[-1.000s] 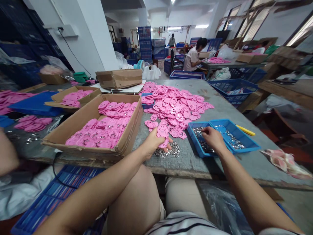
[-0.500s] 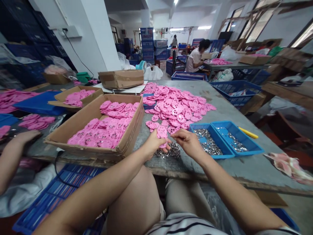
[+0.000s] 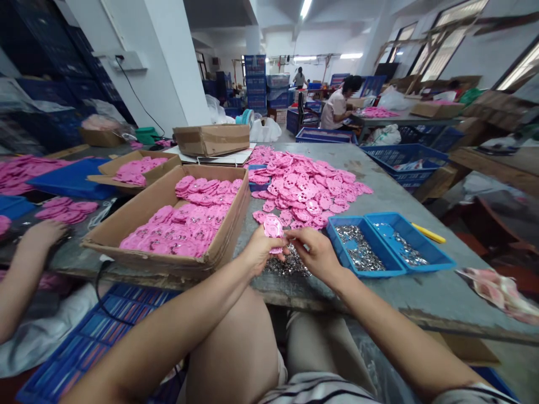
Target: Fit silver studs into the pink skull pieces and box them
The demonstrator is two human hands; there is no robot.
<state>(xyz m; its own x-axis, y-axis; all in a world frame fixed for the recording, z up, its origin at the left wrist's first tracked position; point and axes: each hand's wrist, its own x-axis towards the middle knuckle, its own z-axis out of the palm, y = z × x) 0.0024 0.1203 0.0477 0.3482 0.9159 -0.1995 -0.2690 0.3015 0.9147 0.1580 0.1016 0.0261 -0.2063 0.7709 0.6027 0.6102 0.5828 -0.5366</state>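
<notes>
At the near edge of a grey table [image 3: 391, 193], a seated worker's left hand [image 3: 260, 251] holds one pink plastic piece [image 3: 273, 226] upright, while the right hand [image 3: 316, 253] pinches something small against it; what the fingers grip is too small to tell. Both hands sit just in front of the heap of loose pink pieces [image 3: 304, 182], over a scatter of silver metal parts [image 3: 288, 266]. Left of that heap, a cardboard box [image 3: 138, 210] already holds several rows of pink pieces, yet the heap remains large, so much appears left. Right of the heap stand two blue trays [image 3: 389, 242] of metal parts. Bare table lies right of the heap; the box crowds its left. Another person's hand [image 3: 42, 231] rests far left.
</notes>
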